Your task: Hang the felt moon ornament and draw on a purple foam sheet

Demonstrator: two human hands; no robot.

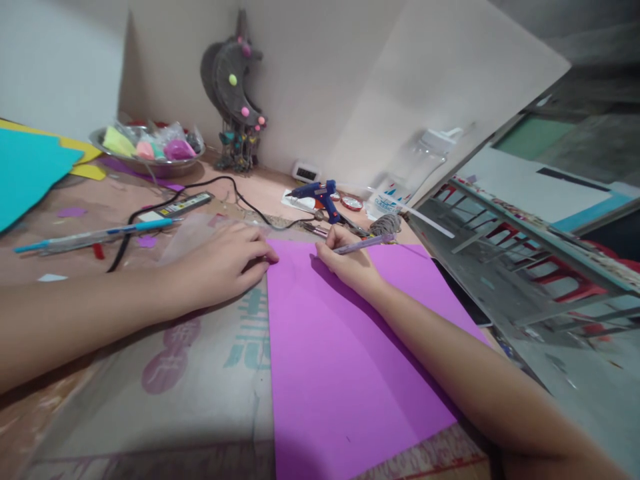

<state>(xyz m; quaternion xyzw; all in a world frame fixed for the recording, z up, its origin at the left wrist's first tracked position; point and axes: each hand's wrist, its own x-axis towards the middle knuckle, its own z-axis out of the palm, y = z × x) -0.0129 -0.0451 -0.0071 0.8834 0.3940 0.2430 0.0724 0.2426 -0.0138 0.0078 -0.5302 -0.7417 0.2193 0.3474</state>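
hands point(220, 263) x2 | lg purp. sheet point(335, 373) x1 | held pen point(365, 244) x1 | glue gun point(326, 191) x1 | btl point(425, 157) x1

A craft workshop, shown by glue gun point(325, 193), purple sheet point(340, 373) and coloured scraps point(72, 212).

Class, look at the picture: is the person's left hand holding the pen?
No, the right hand holds the pen, while the left hand lies at the purple sheet's left edge.

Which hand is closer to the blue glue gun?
Right: the right hand is just below the glue gun in view; the left hand is farther away, below and to its left.
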